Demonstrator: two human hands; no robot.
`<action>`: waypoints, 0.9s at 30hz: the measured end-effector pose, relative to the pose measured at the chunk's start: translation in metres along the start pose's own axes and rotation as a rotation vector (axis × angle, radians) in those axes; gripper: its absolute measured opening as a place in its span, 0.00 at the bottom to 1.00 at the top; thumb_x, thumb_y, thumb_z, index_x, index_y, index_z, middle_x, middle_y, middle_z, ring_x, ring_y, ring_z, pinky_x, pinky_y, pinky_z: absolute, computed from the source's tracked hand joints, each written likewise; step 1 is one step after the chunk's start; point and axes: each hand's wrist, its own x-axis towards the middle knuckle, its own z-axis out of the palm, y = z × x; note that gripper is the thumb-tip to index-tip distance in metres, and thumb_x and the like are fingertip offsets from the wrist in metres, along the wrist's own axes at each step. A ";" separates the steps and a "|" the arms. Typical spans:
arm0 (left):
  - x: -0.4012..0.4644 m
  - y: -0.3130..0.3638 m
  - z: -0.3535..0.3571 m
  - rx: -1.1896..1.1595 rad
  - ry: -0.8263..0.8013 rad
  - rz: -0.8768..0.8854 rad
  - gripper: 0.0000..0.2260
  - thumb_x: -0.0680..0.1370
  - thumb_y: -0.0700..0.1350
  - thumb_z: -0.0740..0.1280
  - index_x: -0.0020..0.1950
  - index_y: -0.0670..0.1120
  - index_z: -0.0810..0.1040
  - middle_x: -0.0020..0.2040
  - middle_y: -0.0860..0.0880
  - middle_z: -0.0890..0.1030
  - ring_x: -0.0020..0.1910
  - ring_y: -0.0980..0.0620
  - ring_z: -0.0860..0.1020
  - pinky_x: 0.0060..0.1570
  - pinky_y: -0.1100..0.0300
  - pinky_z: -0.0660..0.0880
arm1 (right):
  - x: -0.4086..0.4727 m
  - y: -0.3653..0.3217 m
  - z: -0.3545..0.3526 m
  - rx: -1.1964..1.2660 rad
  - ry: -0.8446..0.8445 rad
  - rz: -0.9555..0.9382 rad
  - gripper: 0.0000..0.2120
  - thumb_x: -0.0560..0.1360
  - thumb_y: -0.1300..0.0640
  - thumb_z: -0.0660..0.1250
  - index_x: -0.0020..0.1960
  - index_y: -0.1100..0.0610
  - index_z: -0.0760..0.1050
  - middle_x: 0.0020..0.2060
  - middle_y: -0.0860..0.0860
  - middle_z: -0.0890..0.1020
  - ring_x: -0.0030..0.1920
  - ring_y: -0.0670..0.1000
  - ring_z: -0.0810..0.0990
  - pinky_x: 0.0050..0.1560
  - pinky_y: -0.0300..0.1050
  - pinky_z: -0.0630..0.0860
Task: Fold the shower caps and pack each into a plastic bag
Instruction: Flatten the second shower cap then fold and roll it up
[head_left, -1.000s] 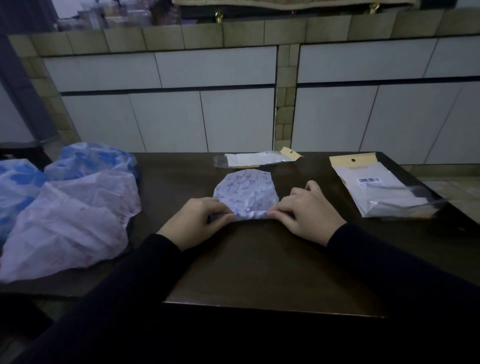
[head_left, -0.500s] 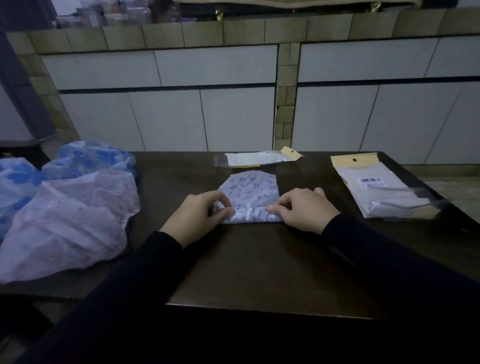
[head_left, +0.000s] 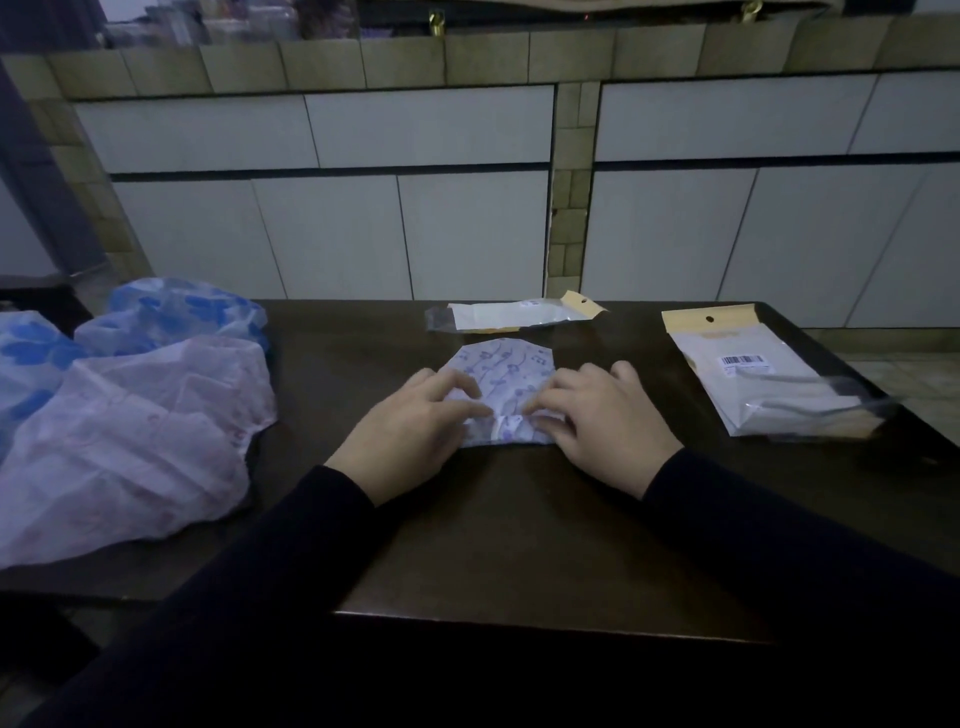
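Head view: the only print is a barcode sticker (head_left: 743, 359) on the stack of clear plastic bags with tan header cards (head_left: 763, 387) at the table's right; its text is too small to read. At the middle of the dark wooden table (head_left: 519, 530) lies the white shower cap with purple flowers (head_left: 501, 371), folded small. Left hand (head_left: 415, 431) and right hand (head_left: 597, 415) press its near edge with relaxed fingers. Since half a second ago, both hands have flattened down onto the fold.
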 end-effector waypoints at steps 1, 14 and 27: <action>0.001 0.000 0.001 -0.042 -0.034 0.014 0.12 0.75 0.42 0.66 0.57 0.51 0.82 0.56 0.53 0.78 0.48 0.59 0.71 0.47 0.65 0.71 | -0.002 0.000 0.001 0.000 -0.017 -0.065 0.13 0.81 0.49 0.58 0.64 0.43 0.74 0.57 0.43 0.76 0.55 0.46 0.71 0.59 0.46 0.64; 0.005 -0.010 0.007 -0.296 -0.117 -0.104 0.13 0.74 0.54 0.70 0.57 0.54 0.83 0.49 0.65 0.72 0.45 0.63 0.75 0.44 0.72 0.70 | -0.004 0.011 0.005 0.001 -0.173 -0.005 0.19 0.79 0.40 0.56 0.67 0.42 0.72 0.55 0.42 0.78 0.54 0.45 0.70 0.58 0.46 0.64; -0.004 -0.001 -0.005 -0.307 -0.099 -0.092 0.11 0.76 0.53 0.68 0.53 0.50 0.85 0.45 0.56 0.79 0.42 0.60 0.78 0.43 0.69 0.74 | -0.013 0.008 0.000 0.070 -0.077 -0.009 0.16 0.78 0.39 0.58 0.60 0.42 0.78 0.49 0.39 0.81 0.48 0.42 0.71 0.57 0.45 0.62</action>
